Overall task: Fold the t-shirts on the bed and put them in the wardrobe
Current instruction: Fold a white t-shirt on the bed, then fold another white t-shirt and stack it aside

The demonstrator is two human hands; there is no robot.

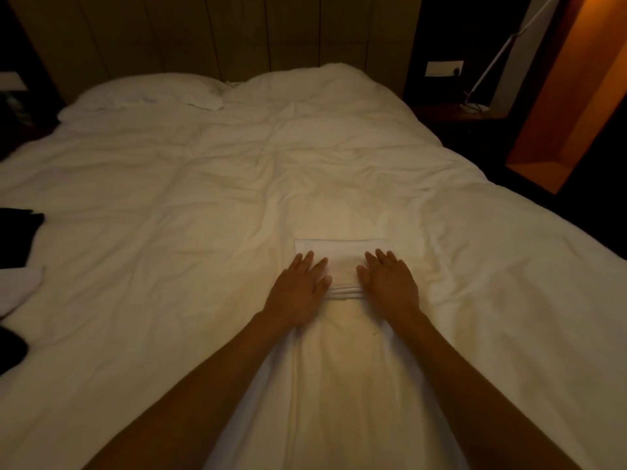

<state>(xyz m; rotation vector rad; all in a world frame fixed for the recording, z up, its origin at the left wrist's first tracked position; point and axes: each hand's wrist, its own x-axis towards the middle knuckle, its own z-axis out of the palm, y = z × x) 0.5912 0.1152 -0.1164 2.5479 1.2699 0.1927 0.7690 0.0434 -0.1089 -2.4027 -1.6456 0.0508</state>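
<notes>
Pressing down with both palms, the person flattens a folded white t-shirt point(341, 257) on the white duvet point(210, 184) of the bed. The left hand point(300, 290) and right hand point(390, 283) lie side by side on the near half of the fold, fingers straight and spread, clenched on nothing; neither pinches the cloth. Between the two thumbs the stacked edges of the fold show as a few thin layers, which suggests the shirt has been doubled over and the hands sit there to set the crease and squeeze out air so the bundle stays compact. Beyond the fingertips the far edge of the shirt lies square and flat. From the wrists back toward the person runs a long strip of white cloth; whether it belongs to the shirt or to the bedding cannot be told in this dim light. Far off to the left of the left hand, at the bed's edge, lie dark garments point(17, 232) and a white garment point(18, 286), probably more to fold. Well beyond the hands a pillow point(146, 93) rests by the headboard. No wardrobe is in view, so putting away seems yet to come.
</notes>
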